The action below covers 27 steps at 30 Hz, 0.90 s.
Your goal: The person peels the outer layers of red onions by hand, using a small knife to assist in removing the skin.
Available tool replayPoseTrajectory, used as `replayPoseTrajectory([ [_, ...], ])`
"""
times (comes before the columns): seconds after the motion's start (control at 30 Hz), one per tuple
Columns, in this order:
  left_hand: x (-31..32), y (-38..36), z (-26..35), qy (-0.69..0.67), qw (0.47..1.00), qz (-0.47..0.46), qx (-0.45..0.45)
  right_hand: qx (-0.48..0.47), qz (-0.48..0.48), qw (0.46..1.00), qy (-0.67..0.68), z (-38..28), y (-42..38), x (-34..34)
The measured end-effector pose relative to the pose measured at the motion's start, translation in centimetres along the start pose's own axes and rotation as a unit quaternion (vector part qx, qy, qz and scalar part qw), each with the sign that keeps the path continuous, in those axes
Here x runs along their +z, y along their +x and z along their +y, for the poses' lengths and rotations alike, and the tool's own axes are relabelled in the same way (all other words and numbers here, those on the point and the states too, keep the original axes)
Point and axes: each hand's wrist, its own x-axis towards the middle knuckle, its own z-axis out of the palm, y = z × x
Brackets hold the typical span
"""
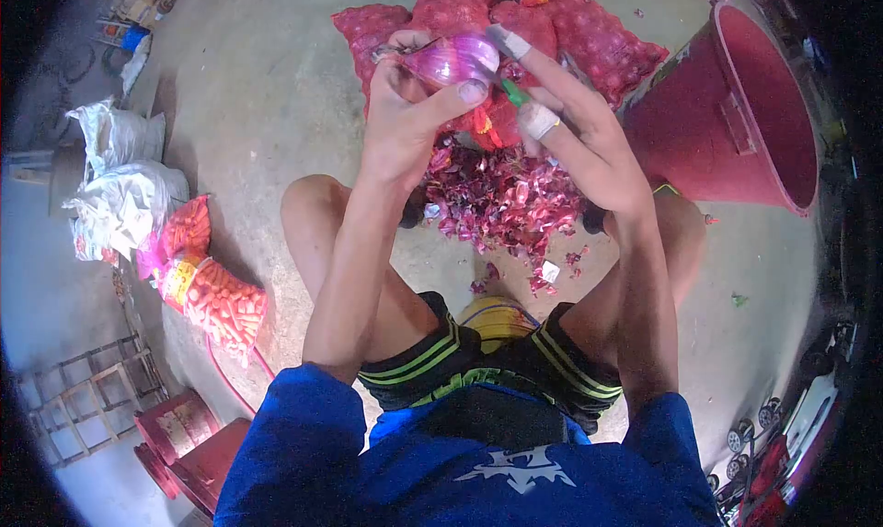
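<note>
A shiny purple-red onion [456, 58] is gripped by my left hand [397, 122], with the thumb along its lower side. Close at its right, my right hand [589, 150] is closed on a small knife [515, 91] with a green handle. The blade is mostly hard to make out against the onion. White tape wraps the thumb and a finger of my right hand. Below both hands, a heap of red onion skins [506, 196] lies on the floor between my feet.
Red mesh sacks of onions [589, 40] lie ahead. A large red bin [671, 122] leans at the right. To the left are white sacks [129, 205] and a bag of carrots [225, 302]. Red containers [179, 426] stand lower left; something yellow [497, 320] is beneath me.
</note>
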Motion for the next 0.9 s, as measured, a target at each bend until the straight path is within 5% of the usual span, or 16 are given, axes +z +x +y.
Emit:
replayPoseTrajectory([
  [0.23,0.1,0.1,0.1,0.075,0.996,-0.008,0.047,-0.099,0.040,0.989,-0.103,0.1,0.4,0.1],
  [0.4,0.7,0.1,0.5,0.096,0.995,0.017,0.036,-0.098,0.120,0.933,-0.324,0.2,0.9,0.5],
  [0.53,0.7,0.2,0.2,0.138,0.988,0.001,0.063,-0.106,0.169,0.949,-0.243,1.5,1.3,-0.9],
  [0.6,0.4,0.4,0.2,0.165,0.984,0.005,0.070,-0.036,0.089,0.989,-0.112,0.2,0.5,-1.0],
  [0.9,-1.0,0.7,0.8,0.273,0.953,-0.044,0.123,-0.082,-0.028,0.978,-0.187,-0.1,0.6,-1.2],
])
